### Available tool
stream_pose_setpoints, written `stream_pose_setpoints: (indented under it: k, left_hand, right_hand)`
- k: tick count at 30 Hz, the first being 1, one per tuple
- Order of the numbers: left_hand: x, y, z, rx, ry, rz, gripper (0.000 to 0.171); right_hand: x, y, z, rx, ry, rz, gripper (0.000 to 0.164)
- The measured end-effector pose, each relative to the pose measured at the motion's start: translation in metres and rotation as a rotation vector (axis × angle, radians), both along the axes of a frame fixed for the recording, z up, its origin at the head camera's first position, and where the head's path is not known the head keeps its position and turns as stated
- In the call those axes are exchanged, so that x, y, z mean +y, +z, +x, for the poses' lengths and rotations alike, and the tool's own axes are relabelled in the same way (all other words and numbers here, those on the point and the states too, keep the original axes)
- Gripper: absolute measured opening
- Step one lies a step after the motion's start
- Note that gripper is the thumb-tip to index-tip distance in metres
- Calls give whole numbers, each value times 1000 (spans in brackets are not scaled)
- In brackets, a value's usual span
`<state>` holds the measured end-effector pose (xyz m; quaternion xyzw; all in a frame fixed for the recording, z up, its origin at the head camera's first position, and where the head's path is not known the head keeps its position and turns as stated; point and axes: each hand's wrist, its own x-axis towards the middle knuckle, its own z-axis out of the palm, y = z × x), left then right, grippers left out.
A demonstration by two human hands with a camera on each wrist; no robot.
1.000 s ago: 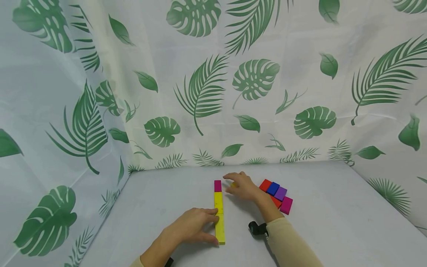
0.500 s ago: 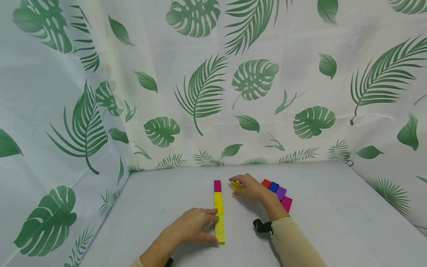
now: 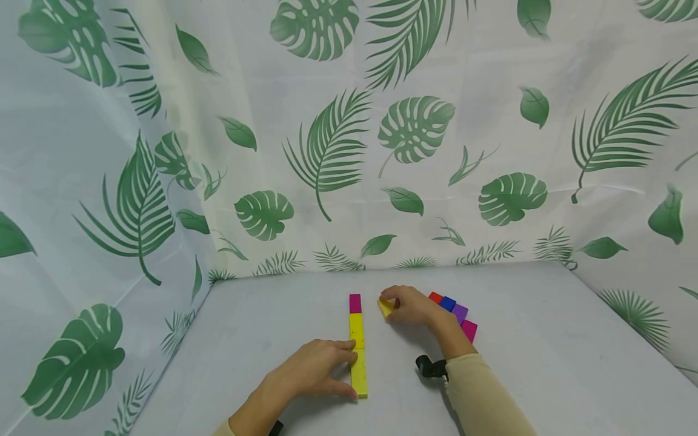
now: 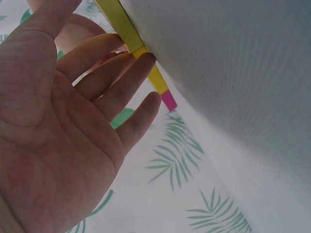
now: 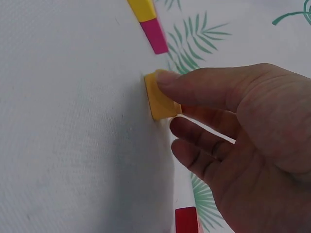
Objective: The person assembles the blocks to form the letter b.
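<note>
A row of flat blocks stands on the table: a long yellow block (image 3: 358,378) nearest, a shorter yellow block (image 3: 357,327) beyond it, then a magenta block (image 3: 355,303) at the far end. My left hand (image 3: 313,370) lies along the row's left side, fingers loosely extended, fingertips at the yellow blocks and thumb by the near end. To the right of the magenta block, my right hand (image 3: 410,306) pinches another yellow block (image 5: 160,99) between thumb and fingers. It is held tilted, close over the table, apart from the row; my fingers hide part of it.
Beyond my right hand lies a cluster of blocks: a red block (image 3: 435,297), a blue block (image 3: 448,303), a purple block (image 3: 460,313) and a magenta block (image 3: 469,330), partly behind my wrist. A leaf-printed curtain (image 3: 349,242) closes off the table's back and sides.
My right hand has shifted right, away from the row's far end, and the yellow block in its fingers has turned. The left hand and the row have stayed in place.
</note>
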<state>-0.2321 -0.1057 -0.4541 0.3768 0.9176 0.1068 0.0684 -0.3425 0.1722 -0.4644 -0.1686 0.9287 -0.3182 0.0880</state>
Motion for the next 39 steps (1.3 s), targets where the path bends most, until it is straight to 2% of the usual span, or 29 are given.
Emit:
stream_pose_setpoints:
  k: [5,14,25,31,34,39]
  left_hand:
    - [-1,0,-1,-3,1,4,65]
    - [-2,0,-2,-21,6,0,66]
    - [-2,-1,0,0,-14,8,67]
    - [0,-2,-1,4,-12,3,66]
    - [0,-3,-3,13,-10,0,66]
    - [-2,-3,-3,9,-5,4,67]
  right_hand:
    - [1,-1,-2,16,25,-10,44]
    - [-1,-6,-7,120,49,-10,40]
    - [-11,-17,-10,152,-66,-16,36]
    - [-17,-18,-14,189,-68,-18,35]
    - [-21,-15,-18,185,-74,-17,36]
    - [-29,-11,-25,126,-85,10,39]
